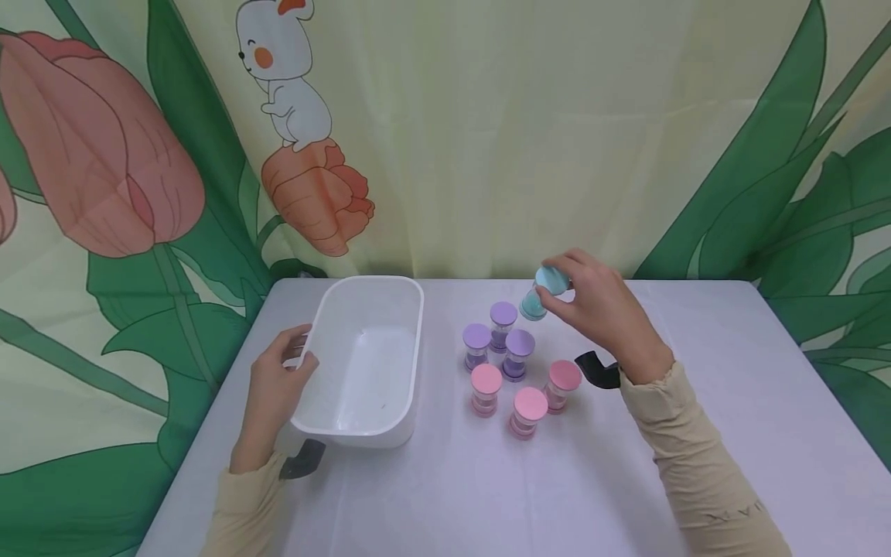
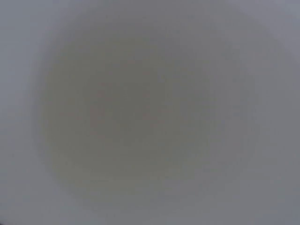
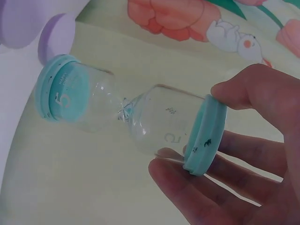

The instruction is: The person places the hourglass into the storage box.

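A sand timer with teal caps (image 1: 552, 280) is in my right hand (image 1: 600, 303), near the back edge of the table. In the right wrist view, thumb and fingers grip one cap of the timer (image 3: 206, 136); teal sand sits in the bulb at its far end. My left hand (image 1: 274, 379) holds the left rim of a white plastic bin (image 1: 412, 371), thumb over the edge. The bin's inside shows no timers. Between bin and right hand stand several purple and pink sand timers, among them a purple one (image 1: 519, 343) and a pink one (image 1: 530, 404).
A white cloth covers the table (image 1: 445, 503). Behind it hangs a curtain (image 1: 487, 139) printed with a rabbit, a carrot and tulips. Black wrist mounts show at the left sleeve (image 1: 244, 495) and right sleeve (image 1: 696, 456). The left wrist view is only a grey blur.
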The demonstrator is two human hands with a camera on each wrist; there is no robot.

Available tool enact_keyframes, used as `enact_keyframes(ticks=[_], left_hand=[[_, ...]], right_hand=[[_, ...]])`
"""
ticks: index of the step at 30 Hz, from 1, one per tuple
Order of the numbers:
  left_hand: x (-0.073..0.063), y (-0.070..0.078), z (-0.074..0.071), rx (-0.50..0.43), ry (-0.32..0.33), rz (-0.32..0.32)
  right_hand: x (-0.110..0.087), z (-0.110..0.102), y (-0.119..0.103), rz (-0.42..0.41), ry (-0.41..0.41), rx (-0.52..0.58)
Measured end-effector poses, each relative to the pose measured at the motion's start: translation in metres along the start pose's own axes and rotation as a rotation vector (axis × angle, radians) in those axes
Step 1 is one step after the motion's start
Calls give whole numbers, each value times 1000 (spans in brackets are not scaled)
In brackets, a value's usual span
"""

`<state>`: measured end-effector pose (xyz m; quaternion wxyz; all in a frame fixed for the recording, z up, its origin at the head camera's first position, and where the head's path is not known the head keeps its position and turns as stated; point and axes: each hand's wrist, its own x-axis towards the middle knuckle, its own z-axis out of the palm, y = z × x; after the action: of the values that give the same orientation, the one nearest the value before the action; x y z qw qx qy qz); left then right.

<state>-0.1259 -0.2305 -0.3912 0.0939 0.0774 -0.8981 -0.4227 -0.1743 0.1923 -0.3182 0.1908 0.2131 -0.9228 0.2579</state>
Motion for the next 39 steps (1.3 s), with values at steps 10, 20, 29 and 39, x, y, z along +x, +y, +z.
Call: enact_keyframes(ticks=[10, 20, 29, 39], left_hand=[[0, 1, 0, 3, -8, -9], [-1, 2, -1, -8, -8, -9], [0, 1, -1, -12, -13, -20], [0, -1, 0, -22, -20, -48]], right_hand=[[9, 9, -12, -34, 6, 55], [23, 16, -36, -120, 17, 69], [36, 25, -56, -168, -4, 93], [47, 37, -69, -198, 1, 134]])
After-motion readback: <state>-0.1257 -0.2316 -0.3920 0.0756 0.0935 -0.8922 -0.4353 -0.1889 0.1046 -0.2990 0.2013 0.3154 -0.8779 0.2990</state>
